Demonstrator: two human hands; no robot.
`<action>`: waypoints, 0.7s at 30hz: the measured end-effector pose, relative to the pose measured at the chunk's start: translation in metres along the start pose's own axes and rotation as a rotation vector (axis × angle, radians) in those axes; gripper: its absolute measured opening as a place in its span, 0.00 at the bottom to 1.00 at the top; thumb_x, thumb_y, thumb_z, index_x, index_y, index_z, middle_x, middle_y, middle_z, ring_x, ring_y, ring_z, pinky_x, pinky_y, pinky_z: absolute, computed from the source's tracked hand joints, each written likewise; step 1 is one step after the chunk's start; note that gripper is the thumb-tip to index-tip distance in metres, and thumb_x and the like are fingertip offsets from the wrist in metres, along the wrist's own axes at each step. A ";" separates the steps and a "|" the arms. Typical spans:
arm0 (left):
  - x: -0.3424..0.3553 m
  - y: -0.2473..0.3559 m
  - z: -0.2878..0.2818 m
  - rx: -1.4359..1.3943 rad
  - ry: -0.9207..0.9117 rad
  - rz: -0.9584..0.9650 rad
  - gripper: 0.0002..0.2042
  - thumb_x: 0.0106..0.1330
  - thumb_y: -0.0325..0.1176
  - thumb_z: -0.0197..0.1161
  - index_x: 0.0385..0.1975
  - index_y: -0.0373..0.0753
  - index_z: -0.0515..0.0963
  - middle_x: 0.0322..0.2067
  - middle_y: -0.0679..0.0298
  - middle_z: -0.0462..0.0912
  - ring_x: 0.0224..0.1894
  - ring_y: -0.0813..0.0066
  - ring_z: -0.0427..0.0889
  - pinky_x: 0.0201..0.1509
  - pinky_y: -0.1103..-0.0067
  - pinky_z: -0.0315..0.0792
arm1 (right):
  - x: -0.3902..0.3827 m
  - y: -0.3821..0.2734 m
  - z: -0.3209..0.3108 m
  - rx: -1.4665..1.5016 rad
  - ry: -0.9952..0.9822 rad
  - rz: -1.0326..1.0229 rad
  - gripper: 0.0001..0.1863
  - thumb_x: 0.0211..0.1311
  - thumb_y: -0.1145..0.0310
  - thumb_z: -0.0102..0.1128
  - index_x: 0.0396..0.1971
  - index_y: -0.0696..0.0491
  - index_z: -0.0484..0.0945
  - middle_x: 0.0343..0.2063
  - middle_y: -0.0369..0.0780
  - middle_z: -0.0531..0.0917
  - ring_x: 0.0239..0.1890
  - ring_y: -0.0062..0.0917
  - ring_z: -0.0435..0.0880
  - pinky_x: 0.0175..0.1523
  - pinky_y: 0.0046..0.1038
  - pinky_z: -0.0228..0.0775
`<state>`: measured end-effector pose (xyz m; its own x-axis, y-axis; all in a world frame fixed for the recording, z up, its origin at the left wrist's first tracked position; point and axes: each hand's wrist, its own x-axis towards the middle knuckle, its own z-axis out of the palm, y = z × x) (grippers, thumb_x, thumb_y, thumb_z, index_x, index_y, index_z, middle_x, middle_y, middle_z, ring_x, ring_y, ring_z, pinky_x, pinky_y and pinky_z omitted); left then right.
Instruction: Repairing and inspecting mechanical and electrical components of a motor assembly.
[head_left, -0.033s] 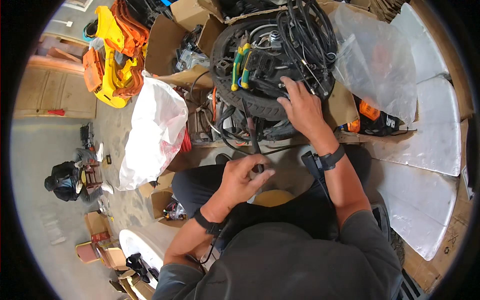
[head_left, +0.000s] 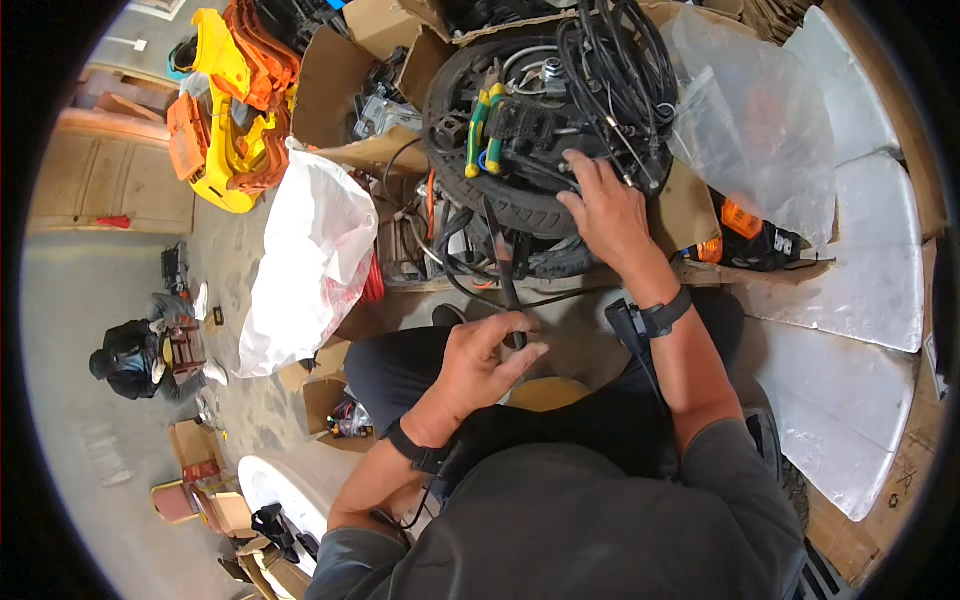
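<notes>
hardly anything shifts from the earlier frame: the view drifts slightly, and both hands keep their places. the left hand (head_left: 480,360) has its grip closed around the dark handle of a long, narrow tool (head_left: 503,255), probably a knife. it points away from the body, its tip overlapping the near edge of a black tire (head_left: 540,217); whether they touch, i cannot tell. the right hand (head_left: 607,210) reaches over the tire, thumb and forefinger apart, its grip open; what the fingertips touch is unclear.

the tire lies flat beyond the knees, with a coil of black cables (head_left: 585,95) over its far right part. a pair of pliers (head_left: 479,118) with yellow and green handles lies on its left part, held by neither hand. a clear plastic bag (head_left: 750,120) is to the right, a white bag (head_left: 310,260) to the left.

as for progress, the long tool is already in hand, the pliers lie aside and the cables are still bunched; how much work is left does not show.
</notes>
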<state>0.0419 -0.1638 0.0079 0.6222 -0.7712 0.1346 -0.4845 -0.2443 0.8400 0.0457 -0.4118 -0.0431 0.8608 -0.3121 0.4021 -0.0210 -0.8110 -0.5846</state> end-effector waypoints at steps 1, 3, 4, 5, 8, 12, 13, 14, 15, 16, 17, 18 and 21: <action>-0.008 0.002 -0.002 -0.051 0.006 -0.045 0.10 0.56 0.24 0.70 0.36 0.35 0.78 0.30 0.61 0.85 0.27 0.79 0.83 0.31 0.83 0.75 | 0.001 -0.002 -0.001 -0.026 0.001 -0.005 0.29 0.58 0.64 0.63 0.59 0.49 0.64 0.39 0.47 0.77 0.34 0.49 0.80 0.36 0.44 0.75; -0.019 0.002 -0.007 -0.066 0.043 -0.036 0.10 0.56 0.23 0.69 0.36 0.35 0.77 0.32 0.61 0.86 0.29 0.79 0.83 0.32 0.82 0.75 | 0.000 -0.007 -0.003 -0.066 -0.008 -0.014 0.30 0.57 0.65 0.64 0.60 0.48 0.64 0.40 0.47 0.76 0.34 0.48 0.81 0.36 0.43 0.75; -0.023 0.002 -0.008 -0.085 0.077 -0.018 0.10 0.57 0.23 0.69 0.37 0.35 0.76 0.34 0.60 0.86 0.30 0.79 0.84 0.34 0.82 0.76 | -0.002 -0.008 -0.006 -0.063 -0.010 -0.021 0.30 0.57 0.65 0.64 0.60 0.48 0.64 0.40 0.47 0.76 0.34 0.48 0.81 0.36 0.43 0.75; -0.026 0.003 -0.010 -0.083 0.085 -0.019 0.10 0.57 0.23 0.69 0.37 0.35 0.76 0.34 0.60 0.86 0.30 0.79 0.84 0.34 0.82 0.76 | -0.005 -0.009 -0.010 -0.067 -0.018 -0.023 0.31 0.57 0.66 0.64 0.61 0.47 0.64 0.40 0.46 0.76 0.34 0.48 0.81 0.36 0.43 0.75; -0.034 0.004 -0.011 -0.104 0.109 -0.043 0.11 0.57 0.23 0.69 0.38 0.35 0.75 0.36 0.60 0.86 0.32 0.78 0.83 0.36 0.81 0.76 | -0.013 -0.021 -0.023 -0.066 -0.009 -0.023 0.29 0.56 0.66 0.64 0.59 0.48 0.66 0.40 0.46 0.76 0.36 0.46 0.81 0.37 0.42 0.75; -0.033 0.000 -0.002 0.041 0.099 -0.005 0.13 0.56 0.26 0.70 0.38 0.36 0.75 0.30 0.59 0.84 0.27 0.74 0.83 0.31 0.80 0.75 | -0.028 -0.035 -0.017 0.487 -0.097 0.054 0.12 0.61 0.66 0.61 0.40 0.57 0.78 0.28 0.45 0.82 0.32 0.34 0.83 0.39 0.31 0.74; -0.030 0.000 0.001 0.136 0.057 0.018 0.13 0.56 0.28 0.70 0.39 0.37 0.75 0.28 0.58 0.83 0.25 0.71 0.82 0.29 0.78 0.74 | -0.034 -0.040 -0.013 0.623 -0.243 0.151 0.13 0.62 0.64 0.61 0.39 0.58 0.78 0.28 0.44 0.83 0.32 0.31 0.83 0.39 0.29 0.73; -0.028 -0.003 0.003 0.136 0.062 0.019 0.13 0.56 0.28 0.70 0.39 0.37 0.75 0.28 0.58 0.83 0.25 0.71 0.82 0.29 0.78 0.74 | -0.038 -0.047 -0.008 0.759 -0.392 0.247 0.14 0.63 0.62 0.61 0.39 0.59 0.79 0.28 0.44 0.83 0.32 0.27 0.83 0.40 0.28 0.73; -0.027 -0.008 0.007 0.214 0.033 0.075 0.14 0.55 0.29 0.71 0.38 0.37 0.75 0.26 0.58 0.81 0.24 0.67 0.81 0.27 0.76 0.73 | -0.044 -0.050 0.000 0.798 -0.474 0.228 0.14 0.63 0.64 0.61 0.40 0.59 0.78 0.28 0.40 0.82 0.32 0.21 0.80 0.39 0.26 0.72; -0.024 -0.011 0.012 0.292 0.005 0.132 0.14 0.54 0.30 0.71 0.38 0.38 0.75 0.23 0.58 0.79 0.22 0.63 0.80 0.26 0.73 0.72 | -0.049 -0.051 0.008 0.834 -0.556 0.209 0.13 0.63 0.66 0.61 0.42 0.60 0.78 0.28 0.36 0.82 0.33 0.15 0.77 0.39 0.24 0.72; -0.022 -0.011 0.016 0.330 -0.019 0.143 0.14 0.53 0.30 0.70 0.37 0.38 0.75 0.21 0.59 0.78 0.22 0.60 0.79 0.26 0.70 0.72 | -0.052 -0.052 0.016 0.808 -0.582 0.203 0.14 0.62 0.66 0.63 0.41 0.61 0.78 0.30 0.38 0.83 0.33 0.17 0.78 0.40 0.24 0.73; -0.021 -0.013 0.020 0.328 -0.014 0.143 0.14 0.53 0.30 0.70 0.37 0.38 0.75 0.21 0.59 0.78 0.22 0.60 0.79 0.26 0.70 0.72 | -0.055 -0.050 0.018 0.805 -0.586 0.200 0.14 0.62 0.66 0.63 0.41 0.61 0.78 0.30 0.38 0.83 0.33 0.17 0.78 0.40 0.24 0.73; -0.017 -0.011 0.028 0.445 -0.089 0.129 0.14 0.52 0.30 0.70 0.38 0.39 0.75 0.20 0.60 0.76 0.24 0.58 0.80 0.27 0.67 0.73 | -0.056 -0.050 0.021 0.728 -0.586 0.208 0.15 0.60 0.65 0.64 0.39 0.62 0.78 0.30 0.41 0.84 0.31 0.20 0.79 0.39 0.26 0.73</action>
<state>0.0197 -0.1646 -0.0188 0.4937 -0.8547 0.1606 -0.7831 -0.3567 0.5094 0.0092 -0.3432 -0.0514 0.9973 0.0426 -0.0605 -0.0509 -0.1987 -0.9787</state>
